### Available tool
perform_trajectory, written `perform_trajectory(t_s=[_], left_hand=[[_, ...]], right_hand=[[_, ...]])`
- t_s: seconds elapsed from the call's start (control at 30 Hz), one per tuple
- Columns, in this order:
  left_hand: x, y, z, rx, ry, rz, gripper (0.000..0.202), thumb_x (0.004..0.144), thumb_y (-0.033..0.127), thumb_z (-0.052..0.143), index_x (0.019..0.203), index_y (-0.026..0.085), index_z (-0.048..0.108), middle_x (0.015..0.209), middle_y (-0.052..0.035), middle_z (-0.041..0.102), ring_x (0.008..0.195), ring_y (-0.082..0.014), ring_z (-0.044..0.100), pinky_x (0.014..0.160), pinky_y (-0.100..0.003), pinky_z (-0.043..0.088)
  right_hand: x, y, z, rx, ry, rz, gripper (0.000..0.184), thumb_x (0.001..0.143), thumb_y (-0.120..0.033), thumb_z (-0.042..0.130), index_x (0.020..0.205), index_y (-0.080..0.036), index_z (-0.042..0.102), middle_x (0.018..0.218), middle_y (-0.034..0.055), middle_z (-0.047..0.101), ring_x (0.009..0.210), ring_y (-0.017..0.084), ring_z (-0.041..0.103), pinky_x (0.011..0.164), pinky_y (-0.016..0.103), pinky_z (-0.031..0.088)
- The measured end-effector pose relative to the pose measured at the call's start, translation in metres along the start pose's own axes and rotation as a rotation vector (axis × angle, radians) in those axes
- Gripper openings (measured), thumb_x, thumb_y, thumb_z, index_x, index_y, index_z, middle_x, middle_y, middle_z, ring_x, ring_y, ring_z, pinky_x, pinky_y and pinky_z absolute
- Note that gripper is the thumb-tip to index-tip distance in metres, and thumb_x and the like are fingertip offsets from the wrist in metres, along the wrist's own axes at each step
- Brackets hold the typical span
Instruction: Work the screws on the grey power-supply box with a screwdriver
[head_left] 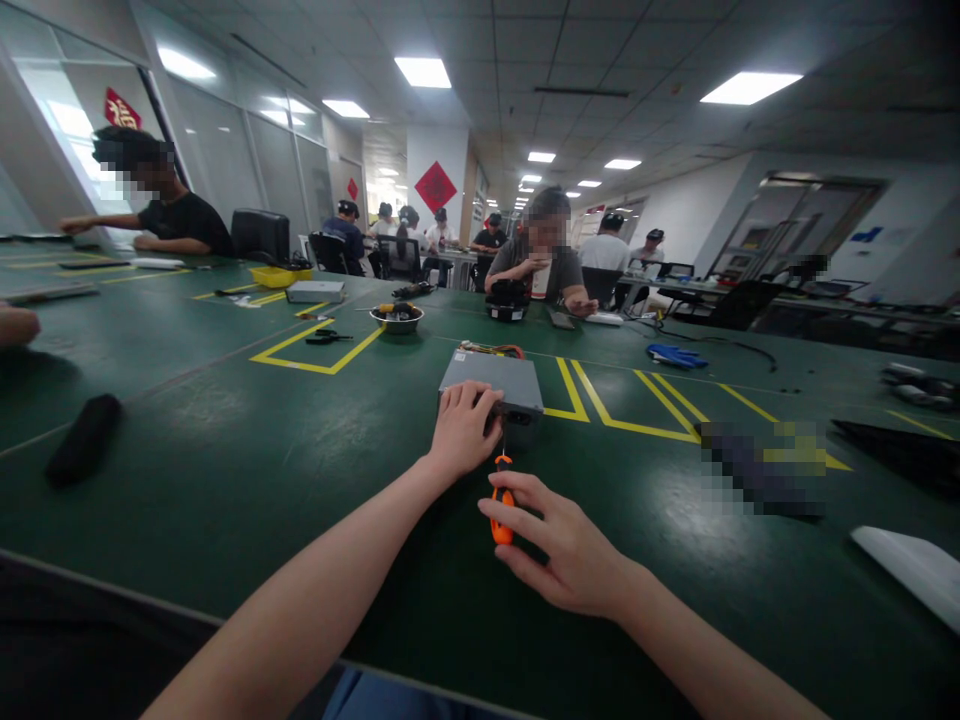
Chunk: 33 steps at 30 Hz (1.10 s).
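A long open workshop hall under ceiling panel lights, with a long green workbench [225, 480] marked in yellow tape, and a red diamond sign [436, 187] on a white pillar far off at 12 o'clock. A seated co-worker [547, 255] across the bench at 12 o'clock, chin on hand. Straight ahead at 12 o'clock, the grey metal box [491, 382], flat on the bench, with a bundle of coloured wires [491, 350] along its far edge. Around it, a steel bowl of small parts [396, 319] at 11 o'clock, a yellow tray [279, 276] further off at 11 o'clock, a blue glove [677, 355] at 1 o'clock, and a white sheet [911, 570] at 4 o'clock.

Left hand [463, 430] over the box's near corner, fingers together and curled on the metal. Right hand [559, 540] just below, fingers closed around an orange-handled screwdriver [502, 500], its thin shaft rising to the box's near face — tip contact impossible to tell.

Likely risk: a slanted shaft slipping off its mark, scratching the casing or jabbing the left hand. Also, an unsteady box sliding on the smooth bench. No brand or label legible anywhere.
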<state>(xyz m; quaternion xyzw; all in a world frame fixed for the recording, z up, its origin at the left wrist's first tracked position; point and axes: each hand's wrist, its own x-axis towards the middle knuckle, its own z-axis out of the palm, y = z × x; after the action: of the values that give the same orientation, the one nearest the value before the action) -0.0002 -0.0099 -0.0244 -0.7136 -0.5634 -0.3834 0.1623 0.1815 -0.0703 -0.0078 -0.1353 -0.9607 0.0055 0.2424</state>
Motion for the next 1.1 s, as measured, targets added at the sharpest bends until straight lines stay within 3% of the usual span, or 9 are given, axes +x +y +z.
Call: perform_trajectory(t_s=[0.23,0.47,0.6,0.67,0.77,0.87,0.97,1.1], left_hand=[[-0.0007,-0.0011,0.0001,0.007,-0.001,0.015,0.031,0.079,0.024,0.050,0.109,0.022,0.052,0.112,-0.0071,0.050,0.105,-0.0231,0.043,0.092,-0.039,0.033],[-0.0005,-0.0013,0.0005,0.002,0.001,0.015,0.031,0.079,0.025,0.050,0.110,0.022,0.052,0.111,-0.0075,0.050,0.104,-0.0233,0.043,0.092,-0.040,0.034],[-0.0007,-0.0017,0.0003,-0.006,0.005,0.025,0.030,0.080,0.025,0.049,0.109,0.022,0.052,0.111,-0.0073,0.050,0.105,-0.0233,0.043,0.092,-0.040,0.034],[-0.0008,-0.0020,0.0005,-0.007,0.007,0.028,0.030,0.080,0.024,0.049,0.109,0.021,0.052,0.112,-0.0071,0.050,0.105,-0.0232,0.043,0.092,-0.040,0.034],[-0.0008,-0.0021,0.0011,-0.007,0.008,0.027,0.030,0.079,0.024,0.050,0.109,0.021,0.052,0.112,-0.0073,0.050,0.105,-0.0232,0.043,0.092,-0.040,0.033],[-0.0008,-0.0021,0.0014,-0.009,0.006,0.026,0.030,0.080,0.025,0.049,0.109,0.021,0.052,0.112,-0.0075,0.050,0.106,-0.0231,0.043,0.093,-0.039,0.033],[-0.0009,-0.0020,0.0012,-0.010,0.006,0.026,0.030,0.080,0.025,0.049,0.110,0.021,0.051,0.112,-0.0073,0.050,0.106,-0.0229,0.043,0.094,-0.039,0.033],[-0.0009,-0.0019,0.0010,-0.010,0.007,0.024,0.030,0.080,0.024,0.049,0.109,0.021,0.051,0.112,-0.0071,0.050,0.106,-0.0232,0.042,0.092,-0.039,0.033]], right_hand=[[-0.0014,0.0008,0.0072,0.042,0.153,0.011,0.027,0.084,-0.032,0.052,0.105,-0.017,0.043,0.115,0.0145,0.056,0.097,0.021,0.059,0.077,0.036,0.052],[0.0007,-0.0017,0.0023,-0.009,0.032,-0.012,0.031,0.087,-0.025,0.046,0.117,-0.019,0.044,0.125,0.0156,0.046,0.099,0.020,0.057,0.076,0.033,0.051],[-0.0005,0.0002,0.0081,-0.014,0.164,-0.014,0.022,0.085,-0.026,0.050,0.105,-0.017,0.045,0.120,0.0158,0.051,0.090,0.019,0.060,0.068,0.030,0.052],[-0.0012,0.0005,0.0091,0.030,0.193,0.005,0.022,0.084,-0.026,0.051,0.103,-0.018,0.043,0.117,0.0145,0.054,0.095,0.019,0.059,0.071,0.030,0.052],[-0.0011,-0.0013,0.0054,0.056,0.122,0.017,0.030,0.086,-0.027,0.049,0.113,-0.018,0.041,0.119,0.0140,0.052,0.102,0.019,0.056,0.079,0.032,0.050],[-0.0002,-0.0032,0.0022,-0.010,0.039,-0.002,0.033,0.088,-0.025,0.044,0.120,-0.018,0.042,0.124,0.0155,0.047,0.091,0.017,0.059,0.074,0.032,0.051],[-0.0002,-0.0022,0.0056,-0.051,0.088,-0.020,0.025,0.088,-0.027,0.045,0.111,-0.017,0.046,0.123,0.0163,0.048,0.081,0.015,0.061,0.067,0.030,0.051],[-0.0006,0.0002,0.0105,0.016,0.156,-0.001,0.020,0.086,-0.031,0.049,0.100,-0.017,0.045,0.113,0.0146,0.056,0.093,0.019,0.060,0.071,0.030,0.052]])
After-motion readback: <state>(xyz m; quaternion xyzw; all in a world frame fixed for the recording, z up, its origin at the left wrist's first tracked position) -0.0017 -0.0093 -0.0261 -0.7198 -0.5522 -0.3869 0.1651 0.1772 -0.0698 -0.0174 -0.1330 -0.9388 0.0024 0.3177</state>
